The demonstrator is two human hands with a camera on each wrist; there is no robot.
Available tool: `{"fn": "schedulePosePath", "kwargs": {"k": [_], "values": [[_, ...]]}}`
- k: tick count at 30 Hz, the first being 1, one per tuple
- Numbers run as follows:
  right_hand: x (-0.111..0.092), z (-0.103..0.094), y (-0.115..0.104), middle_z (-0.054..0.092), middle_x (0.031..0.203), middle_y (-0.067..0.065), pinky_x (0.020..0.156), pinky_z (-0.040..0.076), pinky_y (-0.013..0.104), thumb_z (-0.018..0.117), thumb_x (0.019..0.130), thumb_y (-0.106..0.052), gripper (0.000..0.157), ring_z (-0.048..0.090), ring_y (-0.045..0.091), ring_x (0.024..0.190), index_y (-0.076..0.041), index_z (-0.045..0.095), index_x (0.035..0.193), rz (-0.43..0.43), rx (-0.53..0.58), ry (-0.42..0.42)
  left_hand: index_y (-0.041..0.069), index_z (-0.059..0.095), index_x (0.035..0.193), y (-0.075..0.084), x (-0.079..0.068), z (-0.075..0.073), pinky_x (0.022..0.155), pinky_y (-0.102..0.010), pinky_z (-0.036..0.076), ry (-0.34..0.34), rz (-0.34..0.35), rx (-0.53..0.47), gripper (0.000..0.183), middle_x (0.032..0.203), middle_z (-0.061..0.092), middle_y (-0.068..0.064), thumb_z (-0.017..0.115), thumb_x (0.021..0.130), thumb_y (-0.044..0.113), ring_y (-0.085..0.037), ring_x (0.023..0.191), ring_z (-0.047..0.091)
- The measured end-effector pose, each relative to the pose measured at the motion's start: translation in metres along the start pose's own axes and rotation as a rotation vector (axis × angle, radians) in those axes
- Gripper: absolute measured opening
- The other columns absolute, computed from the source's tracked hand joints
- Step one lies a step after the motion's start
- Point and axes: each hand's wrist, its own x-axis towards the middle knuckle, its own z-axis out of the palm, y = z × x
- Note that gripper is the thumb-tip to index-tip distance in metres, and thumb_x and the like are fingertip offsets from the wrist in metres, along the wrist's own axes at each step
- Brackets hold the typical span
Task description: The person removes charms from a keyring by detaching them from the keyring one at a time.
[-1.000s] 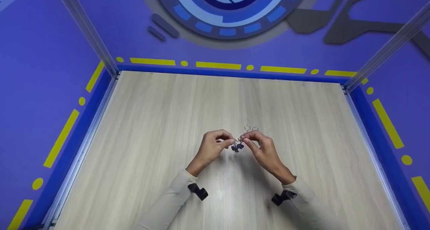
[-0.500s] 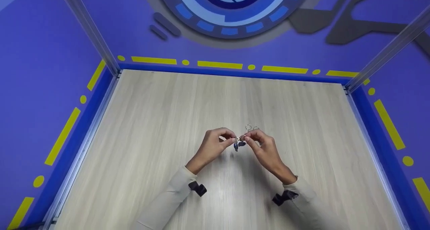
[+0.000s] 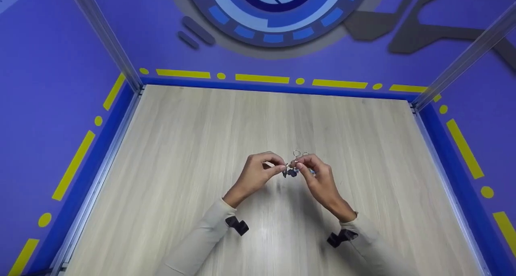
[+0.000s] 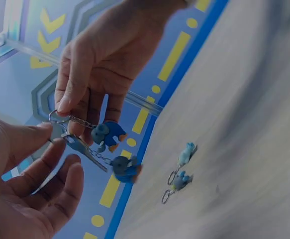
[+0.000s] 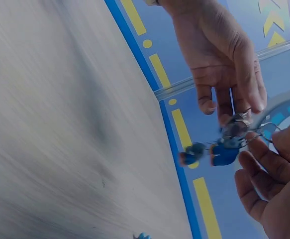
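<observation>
In the head view my left hand (image 3: 262, 169) and right hand (image 3: 318, 177) meet fingertip to fingertip above the wooden table. Between them is a metal key ring (image 4: 55, 117), pinched by both thumbs and forefingers. From it, short chains carry a blue elephant charm with a grey head (image 4: 109, 135) and a similar charm (image 4: 126, 168) just below. A flat, key-like metal piece (image 4: 82, 149) hangs alongside. The right wrist view shows the same two charms (image 5: 224, 153), partly blurred, with fingers covering some of the ring.
Two more keychains, a light blue one (image 4: 186, 154) and a grey-blue one (image 4: 181, 180), lie on the table (image 3: 201, 139) with their rings, just beyond the right hand. Blue panels (image 3: 258, 62) with yellow markings enclose the table's back and sides.
The left fingertips have shifted slightly to the right, and the right hand a little too. The hanging charms have swung and moved right between the hands. Both hands keep their pinch.
</observation>
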Motion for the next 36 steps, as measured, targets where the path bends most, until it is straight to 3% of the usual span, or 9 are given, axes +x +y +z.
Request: {"fn": "schedulePosePath", "kwargs": {"k": [4, 10, 19, 29, 36], "values": [[-0.0007, 0.0002, -0.0003, 0.079, 0.11, 0.011, 0.097, 0.058, 0.026, 0.066, 0.107, 0.003, 0.005, 0.075, 0.021, 0.106, 0.001, 0.07, 0.11, -0.024, 0.035, 0.012, 0.001, 0.081, 0.104, -0.0024, -0.0005, -0.0017, 0.079, -0.03, 0.062, -0.027, -0.051, -0.084, 0.009, 0.103, 0.08, -0.003, 0.081, 0.102, 0.01, -0.011, 0.089, 0.071], [-0.0001, -0.0003, -0.0006, 0.08, 0.11, 0.009, 0.094, 0.058, 0.025, 0.067, 0.106, 0.006, 0.009, 0.076, 0.023, 0.101, -0.001, 0.071, 0.11, -0.062, -0.015, 0.023, 0.008, 0.081, 0.103, -0.0017, -0.0009, -0.0002, 0.082, -0.046, 0.064, -0.033, -0.053, 0.051, 0.003, 0.102, 0.08, -0.002, 0.081, 0.101, 0.01, -0.012, 0.094, 0.072], [-0.0007, -0.0008, 0.0009, 0.08, 0.108, 0.003, 0.096, 0.057, 0.024, 0.07, 0.105, 0.005, 0.01, 0.077, 0.024, 0.1, -0.003, 0.072, 0.108, -0.102, -0.116, 0.019, 0.01, 0.082, 0.099, 0.0041, 0.0016, 0.0039, 0.077, -0.04, 0.064, -0.019, -0.013, 0.126, 0.007, 0.097, 0.078, 0.002, 0.081, 0.102, 0.016, -0.011, 0.089, 0.071], [-0.0014, -0.001, 0.0033, 0.08, 0.107, 0.004, 0.096, 0.057, 0.024, 0.072, 0.103, 0.006, 0.01, 0.077, 0.026, 0.099, -0.003, 0.074, 0.107, -0.123, -0.139, 0.02, 0.007, 0.081, 0.099, 0.0051, 0.0025, 0.0037, 0.074, -0.034, 0.06, -0.023, 0.04, 0.179, 0.004, 0.097, 0.079, -0.002, 0.079, 0.102, 0.008, -0.009, 0.087, 0.067], [-0.0002, 0.0004, 0.0059, 0.079, 0.104, 0.003, 0.094, 0.057, 0.023, 0.073, 0.102, 0.007, 0.01, 0.076, 0.022, 0.095, -0.002, 0.073, 0.107, -0.137, -0.154, 0.025, 0.004, 0.081, 0.096, 0.0049, 0.0013, 0.0051, 0.076, -0.038, 0.062, 0.026, 0.067, 0.188, 0.005, 0.095, 0.078, -0.004, 0.079, 0.099, 0.001, -0.009, 0.086, 0.067]]}}
